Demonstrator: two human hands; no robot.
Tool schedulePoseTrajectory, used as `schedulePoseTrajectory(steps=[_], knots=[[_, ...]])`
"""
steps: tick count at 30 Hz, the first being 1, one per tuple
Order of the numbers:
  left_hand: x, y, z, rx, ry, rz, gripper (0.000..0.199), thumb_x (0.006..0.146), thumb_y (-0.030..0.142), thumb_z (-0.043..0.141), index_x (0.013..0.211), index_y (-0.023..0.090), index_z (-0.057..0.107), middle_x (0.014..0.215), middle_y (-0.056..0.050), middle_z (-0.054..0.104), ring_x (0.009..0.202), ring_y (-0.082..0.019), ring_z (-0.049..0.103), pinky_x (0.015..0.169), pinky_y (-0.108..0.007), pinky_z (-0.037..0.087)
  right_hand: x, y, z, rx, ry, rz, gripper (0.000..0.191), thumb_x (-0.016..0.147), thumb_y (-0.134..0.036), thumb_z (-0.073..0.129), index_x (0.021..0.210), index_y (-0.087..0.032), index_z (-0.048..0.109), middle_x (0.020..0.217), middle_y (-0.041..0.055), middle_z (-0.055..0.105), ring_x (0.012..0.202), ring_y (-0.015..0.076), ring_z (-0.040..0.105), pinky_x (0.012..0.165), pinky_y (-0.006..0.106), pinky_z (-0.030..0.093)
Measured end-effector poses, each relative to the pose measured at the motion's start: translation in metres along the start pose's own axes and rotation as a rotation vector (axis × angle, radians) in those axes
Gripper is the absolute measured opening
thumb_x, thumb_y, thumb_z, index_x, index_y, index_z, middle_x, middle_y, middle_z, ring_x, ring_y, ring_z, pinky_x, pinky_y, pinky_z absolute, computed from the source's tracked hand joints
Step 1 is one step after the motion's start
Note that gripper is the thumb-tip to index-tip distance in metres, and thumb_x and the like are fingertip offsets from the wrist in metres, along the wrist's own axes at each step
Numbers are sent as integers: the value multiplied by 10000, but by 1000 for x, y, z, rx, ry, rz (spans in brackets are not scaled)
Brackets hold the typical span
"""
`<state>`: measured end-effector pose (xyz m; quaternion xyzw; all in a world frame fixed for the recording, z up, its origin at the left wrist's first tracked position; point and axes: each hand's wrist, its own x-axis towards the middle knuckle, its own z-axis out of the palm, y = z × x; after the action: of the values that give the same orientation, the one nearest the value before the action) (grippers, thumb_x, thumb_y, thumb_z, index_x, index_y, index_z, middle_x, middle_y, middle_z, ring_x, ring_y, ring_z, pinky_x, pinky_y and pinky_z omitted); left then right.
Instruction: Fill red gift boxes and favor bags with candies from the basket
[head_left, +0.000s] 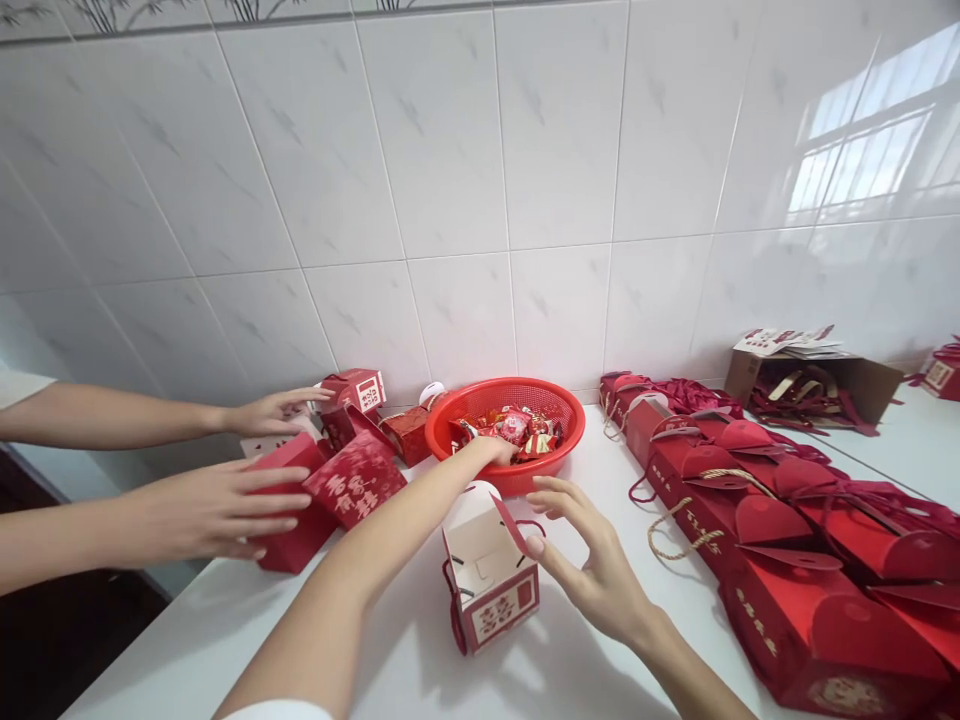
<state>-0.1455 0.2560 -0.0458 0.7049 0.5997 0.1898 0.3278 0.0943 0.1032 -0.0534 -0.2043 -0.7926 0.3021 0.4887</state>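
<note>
My left hand reaches into a red plastic basket and touches the wrapped candies inside. Its fingers are hidden among the wrappers, so their grip does not show. Below the basket stands a small red and white gift box, its top open, its pale inside showing and dark red ribbon cord at its sides. Beside the box's right edge hovers my right hand, fingers spread and curved, with nothing in it.
At the left, another person's two hands are at several red boxes. Rows of closed red gift boxes line the right of the white table. A cardboard box of ribbons stands behind them, near the tiled wall.
</note>
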Motion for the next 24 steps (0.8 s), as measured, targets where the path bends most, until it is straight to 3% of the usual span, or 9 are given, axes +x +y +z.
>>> schedulePoseTrajectory(steps=[2,5,8,11,16,20,24], knots=[[-2,-4,-1,83,-68,-62,215,889,309,684,1054,172,679,1093,-76,679,972,-220,650,866,-401,544,0,1,0,-1,11,8,238,945,-339,586,1145,-223,641,1292,132,599,1062,217,650,885,352,557],[-9,-5,-5,145,-110,-81,167,623,159,820,744,199,712,770,-29,703,849,-261,661,831,-378,497,1,2,-1,-7,34,11,203,944,-303,575,1116,-220,644,1270,129,606,977,196,667,839,343,568],[-20,1,-12,119,-86,-36,186,520,131,791,661,215,704,638,-4,672,767,-259,649,762,-335,472,2,4,-2,-16,70,5,178,936,-282,575,1082,-217,654,1230,125,628,977,207,668,803,342,577],[-34,6,-22,36,-7,28,141,598,216,745,731,191,707,685,-14,683,730,-228,633,717,-314,472,4,6,-3,-14,117,22,168,942,-293,559,1044,-206,661,1193,129,642,917,196,677,762,335,585],[-53,8,-32,-205,159,124,266,724,264,664,962,149,688,1025,-82,724,957,-215,646,859,-310,489,5,9,-4,-28,146,36,182,944,-314,555,1012,-198,678,1151,129,658,849,184,681,734,333,592],[-60,10,-29,-524,252,91,276,656,226,771,910,145,701,1011,-85,734,946,-212,655,886,-337,492,6,12,-4,-27,159,39,189,940,-323,559,1009,-198,682,1145,128,656,888,190,681,729,322,590],[-62,13,-25,-712,266,42,342,645,208,812,966,151,710,957,-62,742,832,-184,673,798,-320,526,8,18,-3,-13,165,67,194,936,-333,562,995,-195,685,1137,124,660,873,180,676,720,310,587]])
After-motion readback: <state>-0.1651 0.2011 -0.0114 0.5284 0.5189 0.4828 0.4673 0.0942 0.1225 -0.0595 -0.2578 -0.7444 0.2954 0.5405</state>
